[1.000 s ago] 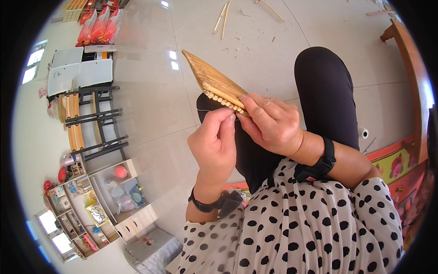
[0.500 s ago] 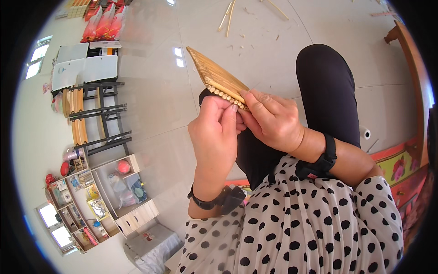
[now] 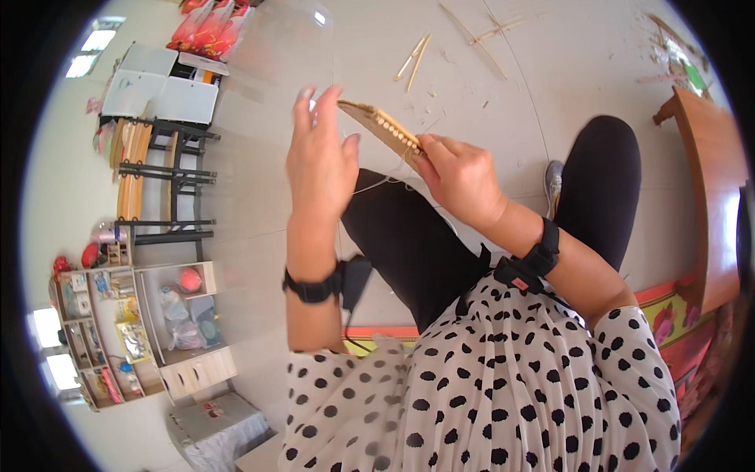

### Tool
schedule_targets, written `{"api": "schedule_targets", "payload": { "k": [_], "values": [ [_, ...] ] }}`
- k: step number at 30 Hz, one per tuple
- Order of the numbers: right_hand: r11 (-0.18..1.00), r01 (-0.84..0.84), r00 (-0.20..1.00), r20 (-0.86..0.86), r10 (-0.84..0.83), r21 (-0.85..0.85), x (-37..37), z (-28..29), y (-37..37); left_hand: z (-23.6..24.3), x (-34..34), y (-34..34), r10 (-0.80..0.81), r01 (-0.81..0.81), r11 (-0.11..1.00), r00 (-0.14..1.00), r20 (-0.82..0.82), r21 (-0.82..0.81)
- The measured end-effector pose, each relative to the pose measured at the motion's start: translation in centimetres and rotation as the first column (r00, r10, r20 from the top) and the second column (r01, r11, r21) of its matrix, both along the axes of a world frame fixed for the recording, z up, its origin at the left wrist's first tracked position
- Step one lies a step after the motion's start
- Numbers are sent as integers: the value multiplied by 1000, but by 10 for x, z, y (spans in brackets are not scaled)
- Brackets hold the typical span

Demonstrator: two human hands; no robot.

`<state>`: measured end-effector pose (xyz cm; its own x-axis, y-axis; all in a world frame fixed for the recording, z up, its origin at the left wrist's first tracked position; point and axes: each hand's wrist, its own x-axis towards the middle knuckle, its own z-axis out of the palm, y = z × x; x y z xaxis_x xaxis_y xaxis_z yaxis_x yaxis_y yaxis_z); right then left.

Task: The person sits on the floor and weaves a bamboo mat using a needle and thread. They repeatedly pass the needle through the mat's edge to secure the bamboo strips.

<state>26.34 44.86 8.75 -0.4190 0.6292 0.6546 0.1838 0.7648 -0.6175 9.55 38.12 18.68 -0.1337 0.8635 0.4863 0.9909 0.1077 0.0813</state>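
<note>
A small mat of yellow stalks laid side by side is tilted above my left knee, its row of cut stalk ends showing. My right hand pinches its right-hand corner between thumb and fingers. Beside the opposite end, my left hand is raised with its fingers apart and nothing visible in them. Whether a fingertip touches the mat's edge I cannot tell. A thin pale thread trails below the mat, over my dark trouser leg.
Loose stalks and small scraps lie on the tiled floor ahead. To the right stands a wooden bench. Along the left are black-framed folding furniture, a shelf unit and red bags.
My left hand has let go of the stalk ends and moved left and up, fingers spreading. The mat has turned in my right hand, and the thread now shows.
</note>
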Motion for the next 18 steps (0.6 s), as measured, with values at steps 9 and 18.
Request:
{"api": "schedule_targets", "payload": {
  "k": [9,18],
  "values": [
    [993,23,999,-36,-19,112,-15,36,62,-3,-70,58,-219,327,938,820,529,-119],
    [929,109,984,-97,-153,-355,40,68,28,-63,59,61,-381,149,764,889,253,628]
  ]
}}
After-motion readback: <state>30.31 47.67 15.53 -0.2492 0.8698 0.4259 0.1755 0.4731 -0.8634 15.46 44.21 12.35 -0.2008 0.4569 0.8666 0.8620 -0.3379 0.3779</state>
